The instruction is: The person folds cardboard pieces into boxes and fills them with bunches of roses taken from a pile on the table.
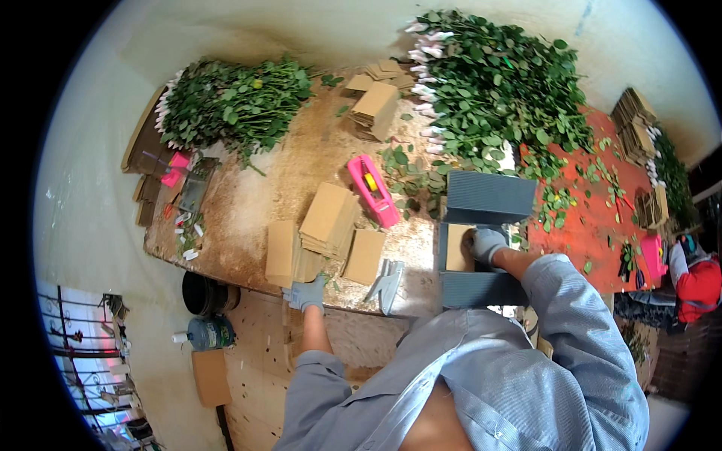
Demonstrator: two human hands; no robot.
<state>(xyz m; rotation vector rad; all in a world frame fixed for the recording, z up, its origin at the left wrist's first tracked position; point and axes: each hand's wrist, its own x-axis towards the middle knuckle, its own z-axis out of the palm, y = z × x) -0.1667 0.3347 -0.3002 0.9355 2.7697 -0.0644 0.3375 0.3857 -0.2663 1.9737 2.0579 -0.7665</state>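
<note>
- The right hand [487,244], gloved, lies right of centre inside an open dark grey box [485,289], fingers curled down on a tan cardboard sheet [457,249] lining the box's floor.
- The left hand [307,293], gloved, sits at lower centre, closed on the edge of a flat cardboard piece [282,252] at the table's near edge.
- More cardboard sheets [329,218] are stacked just above it, beside a pink tape dispenser [373,190].
</note>
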